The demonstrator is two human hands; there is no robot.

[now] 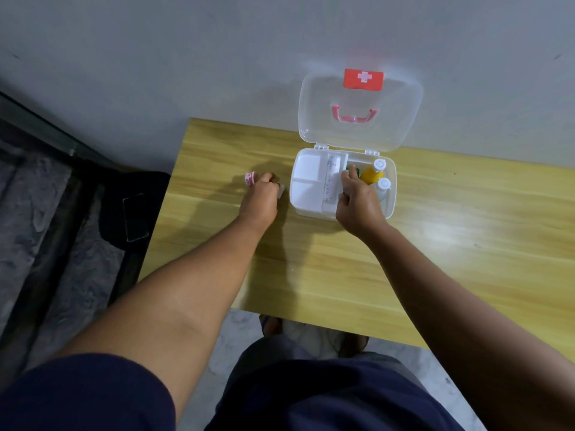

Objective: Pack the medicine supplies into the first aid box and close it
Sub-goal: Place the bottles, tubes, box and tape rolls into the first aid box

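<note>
At 9 o'clock of the first aid box [311, 211], left hand [260, 197] grips pink roll [250, 178]; right hand [357, 200] pinches green packet [357, 171] inside. Seat it flat beside bottles [384, 184] so lid [361, 135] closes.

The open first aid box [308, 171] holds 2 white-capped bottles [380, 165], the right hand [357, 206] curled beside them. At the box's 9 o'clock, the left hand [261, 200] touches a pink tape roll [250, 178].

Wooden table [466, 244] against grey wall [186, 57]; marble floor [245, 325]
</note>
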